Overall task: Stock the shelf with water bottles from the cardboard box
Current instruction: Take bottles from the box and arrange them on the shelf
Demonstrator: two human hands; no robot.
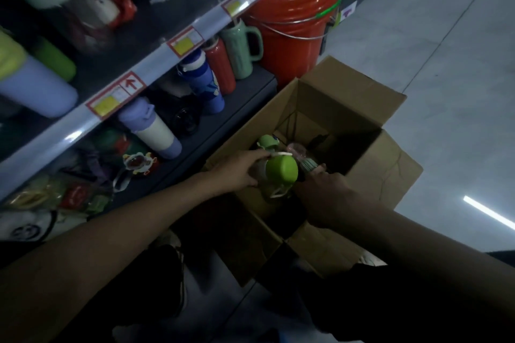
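An open cardboard box [334, 108] stands on the floor beside the dark shelf [211, 131]. My left hand [237, 170] grips a green-capped water bottle [281, 170] at the box's near left corner. Just to its right, my right hand [331, 195] reaches into the box, its fingers curled on a dark, ribbed bottle [308, 167] that is mostly hidden. Another green-topped bottle [267, 142] and a pinkish clear one [296, 152] sit deeper in the box.
The lower shelf holds a lilac-and-cream bottle [156, 131], a blue bottle [206, 83], a red bottle [221, 67] and a green mug [242, 47]. An orange bucket [292, 33] of rolled sheets stands behind the box. Grey floor [446, 64] spreads to the right.
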